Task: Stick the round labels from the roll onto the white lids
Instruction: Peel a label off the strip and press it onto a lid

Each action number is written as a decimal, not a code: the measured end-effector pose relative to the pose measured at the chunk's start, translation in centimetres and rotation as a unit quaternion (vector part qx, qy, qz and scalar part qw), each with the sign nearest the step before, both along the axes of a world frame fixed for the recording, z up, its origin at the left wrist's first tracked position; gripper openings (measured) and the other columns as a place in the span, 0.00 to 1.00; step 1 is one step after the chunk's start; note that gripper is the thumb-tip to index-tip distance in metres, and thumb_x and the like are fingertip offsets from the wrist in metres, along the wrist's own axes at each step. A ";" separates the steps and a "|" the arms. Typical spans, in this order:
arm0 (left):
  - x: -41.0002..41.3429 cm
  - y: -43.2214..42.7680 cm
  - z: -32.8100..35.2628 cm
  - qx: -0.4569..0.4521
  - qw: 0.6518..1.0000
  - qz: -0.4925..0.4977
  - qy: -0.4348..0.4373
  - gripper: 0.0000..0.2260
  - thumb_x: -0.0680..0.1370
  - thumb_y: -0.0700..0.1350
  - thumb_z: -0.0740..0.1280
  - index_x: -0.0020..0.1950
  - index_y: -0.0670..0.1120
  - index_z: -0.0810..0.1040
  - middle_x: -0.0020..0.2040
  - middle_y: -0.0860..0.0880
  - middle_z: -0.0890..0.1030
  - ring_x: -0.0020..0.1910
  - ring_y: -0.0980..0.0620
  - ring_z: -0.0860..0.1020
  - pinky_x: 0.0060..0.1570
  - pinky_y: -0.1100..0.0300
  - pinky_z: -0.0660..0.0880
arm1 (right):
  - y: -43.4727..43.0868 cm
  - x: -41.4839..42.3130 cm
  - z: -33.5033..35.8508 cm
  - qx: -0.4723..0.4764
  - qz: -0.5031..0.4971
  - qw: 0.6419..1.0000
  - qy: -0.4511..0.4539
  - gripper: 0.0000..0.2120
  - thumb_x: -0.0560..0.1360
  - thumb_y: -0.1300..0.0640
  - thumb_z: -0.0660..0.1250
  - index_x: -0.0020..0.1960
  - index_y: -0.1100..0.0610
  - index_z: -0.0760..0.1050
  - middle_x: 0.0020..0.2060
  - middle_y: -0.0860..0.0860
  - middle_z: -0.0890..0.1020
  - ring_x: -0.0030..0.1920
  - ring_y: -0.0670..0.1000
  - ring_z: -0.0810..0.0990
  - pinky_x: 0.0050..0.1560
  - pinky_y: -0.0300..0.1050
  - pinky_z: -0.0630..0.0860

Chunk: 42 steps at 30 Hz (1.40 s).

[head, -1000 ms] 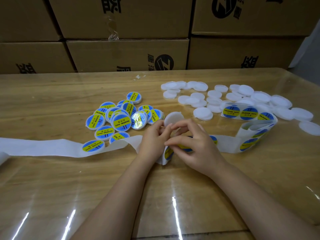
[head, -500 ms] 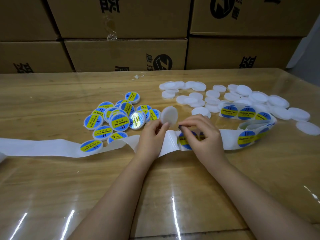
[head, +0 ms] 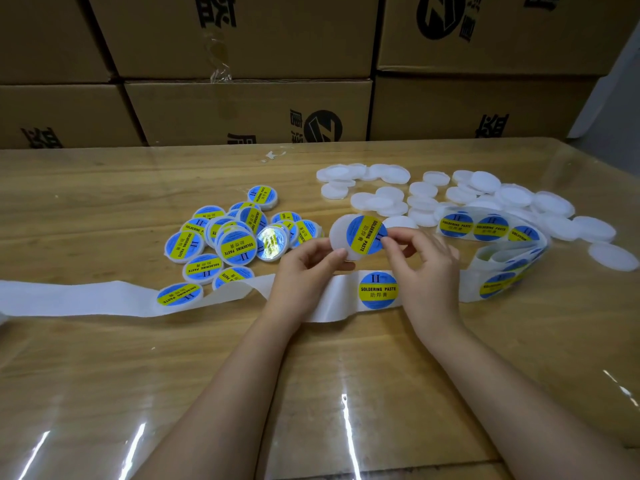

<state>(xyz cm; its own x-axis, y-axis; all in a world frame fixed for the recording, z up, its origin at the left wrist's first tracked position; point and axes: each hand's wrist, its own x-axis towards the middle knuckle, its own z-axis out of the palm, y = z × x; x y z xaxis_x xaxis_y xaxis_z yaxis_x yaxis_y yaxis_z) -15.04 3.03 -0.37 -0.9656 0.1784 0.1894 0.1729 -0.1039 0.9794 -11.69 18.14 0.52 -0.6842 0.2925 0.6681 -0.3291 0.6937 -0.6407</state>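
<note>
Holding the white lid [head: 337,233] in my left hand [head: 304,268], right hand [head: 426,265] pinching its label [head: 363,235] at three o'clock; crooked pressing risks wrinkles.

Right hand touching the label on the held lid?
Touching. Head view: right hand fingertips pinch the label at its right edge, over the lid the left hand holds.
</note>
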 end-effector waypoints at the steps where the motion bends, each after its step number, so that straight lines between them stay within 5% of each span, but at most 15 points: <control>1: 0.0 0.0 0.0 0.000 1.000 -0.003 0.001 0.05 0.78 0.38 0.66 0.51 0.42 0.80 0.42 0.52 0.85 0.42 0.55 0.84 0.42 0.69 0.75 | 0.0 0.0 0.0 0.003 0.000 1.000 -0.006 0.03 0.74 0.60 0.70 0.48 0.58 0.81 0.39 0.48 0.81 0.38 0.50 0.76 0.58 0.52 0.64; 8: 0.2 -0.1 0.0 -0.002 1.000 -0.011 0.000 0.04 0.78 0.40 0.66 0.47 0.45 0.81 0.41 0.50 0.85 0.42 0.54 0.84 0.42 0.69 0.75 | -0.1 0.2 0.6 -0.057 0.035 0.998 0.005 0.02 0.74 0.62 0.70 0.46 0.58 0.81 0.37 0.47 0.79 0.37 0.49 0.75 0.52 0.65 0.72; 17: 0.0 -0.3 -0.3 -0.011 0.999 0.030 -0.025 0.06 0.77 0.40 0.67 0.41 0.40 0.76 0.35 0.52 0.84 0.38 0.61 0.82 0.38 0.73 0.73 | 0.1 0.3 1.1 -0.128 0.024 0.992 0.005 0.05 0.75 0.61 0.67 0.45 0.52 0.76 0.37 0.39 0.76 0.40 0.47 0.75 0.54 0.65 0.70; 23: 0.1 -0.1 -0.1 -0.015 0.999 -0.031 0.006 0.03 0.75 0.39 0.69 0.41 0.44 0.79 0.38 0.50 0.84 0.43 0.54 0.83 0.43 0.69 0.75 | -0.4 0.2 0.6 -0.061 0.048 0.997 -0.014 0.02 0.74 0.62 0.70 0.45 0.57 0.80 0.36 0.44 0.78 0.37 0.48 0.75 0.53 0.65 0.71; 42: -0.1 0.0 -0.4 -0.021 0.999 -0.036 0.027 0.03 0.76 0.36 0.68 0.47 0.38 0.80 0.40 0.50 0.84 0.42 0.55 0.83 0.45 0.67 0.76 | -0.3 0.1 0.7 -0.049 0.040 0.996 -0.066 0.02 0.74 0.59 0.70 0.44 0.58 0.81 0.34 0.49 0.80 0.36 0.49 0.75 0.55 0.63 0.70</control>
<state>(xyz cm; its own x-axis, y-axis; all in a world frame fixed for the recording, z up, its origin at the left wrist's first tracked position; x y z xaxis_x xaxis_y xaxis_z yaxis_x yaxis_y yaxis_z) -15.09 3.07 -0.80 -0.9385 0.2551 0.2327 0.2201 -0.0773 0.9724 -11.57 17.86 1.19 -0.7877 0.2923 0.5423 -0.2902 0.6005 -0.7451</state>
